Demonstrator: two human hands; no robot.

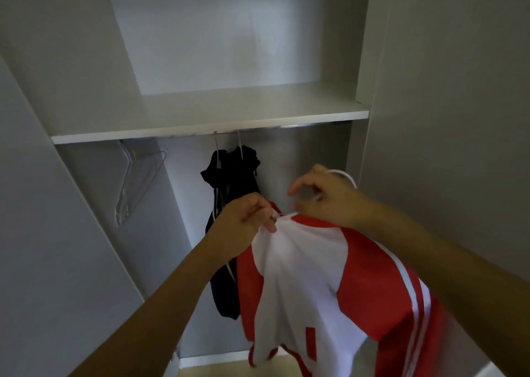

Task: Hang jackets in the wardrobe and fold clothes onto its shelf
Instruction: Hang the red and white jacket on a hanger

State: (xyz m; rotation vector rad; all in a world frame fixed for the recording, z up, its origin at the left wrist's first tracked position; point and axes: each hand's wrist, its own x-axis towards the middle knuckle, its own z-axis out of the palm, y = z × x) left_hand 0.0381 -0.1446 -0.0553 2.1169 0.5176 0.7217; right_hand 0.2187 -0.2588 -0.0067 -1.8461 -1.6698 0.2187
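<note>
Below the metal wardrobe rail (304, 125), the left hand (243, 221) pinches the red-and-white jacket's (329, 285) collar; the right hand (324, 196), fingers curled round its white hanger hook (345, 176), sits nearer the rail, up and leftward.

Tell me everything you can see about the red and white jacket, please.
The red and white jacket has a white body, red sleeves with white stripes, and looks like smooth sports fabric. It hangs in front of the open wardrobe, not yet on the rail. The left hand pinches its collar at the zip, while the right hand holds the white hanger at the neck. Its hem drops out of view.
</note>
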